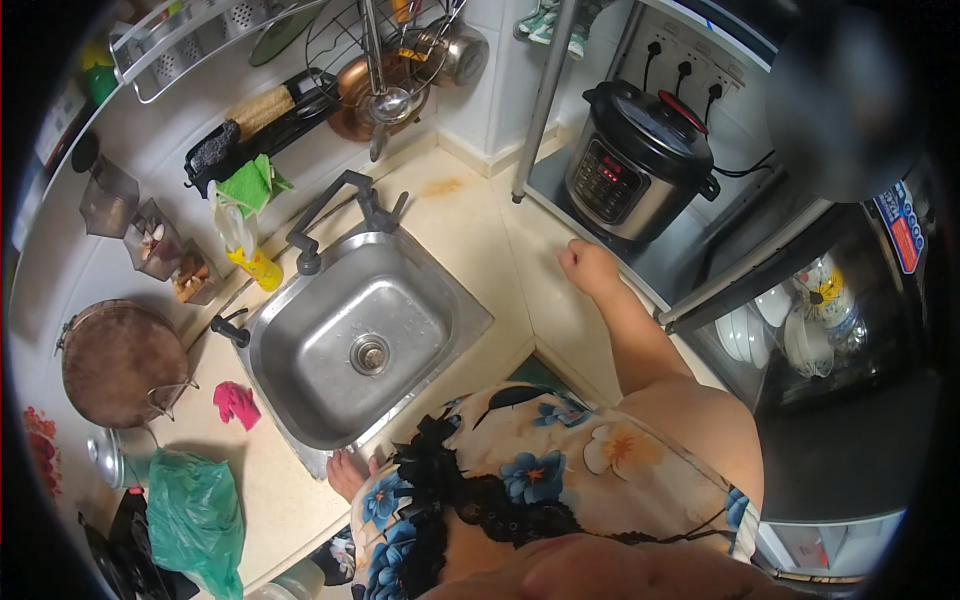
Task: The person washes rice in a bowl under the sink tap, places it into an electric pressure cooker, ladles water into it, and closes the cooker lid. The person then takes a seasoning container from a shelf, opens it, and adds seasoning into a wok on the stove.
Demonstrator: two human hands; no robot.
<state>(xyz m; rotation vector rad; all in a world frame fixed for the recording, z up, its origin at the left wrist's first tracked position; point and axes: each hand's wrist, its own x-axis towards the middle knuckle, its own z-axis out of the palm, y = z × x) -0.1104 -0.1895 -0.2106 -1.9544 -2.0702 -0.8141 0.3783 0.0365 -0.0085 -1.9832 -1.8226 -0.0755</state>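
My left hand [347, 474] rests at the front corner of the stainless steel sink [455, 345], its fingers stretched out over the rim and holding nothing. On the counter to the right, my right hand [588, 268] is closed into a fist, with nothing showing in it. Just beyond that fist, an electric pressure cooker [635, 165] with lit red digits stands on a metal shelf. The sink basin has a drain strainer [370, 355] at its bottom. A dark faucet [330, 210] is mounted behind it.
Left of the sink lie a crumpled pink cloth [236, 404] and a green plastic bag [195, 515]. A yellow bottle [260, 268] stands behind the sink. Ladles [390, 105] hang at the back wall. Dishes [800, 320] sit behind dark glass at right.
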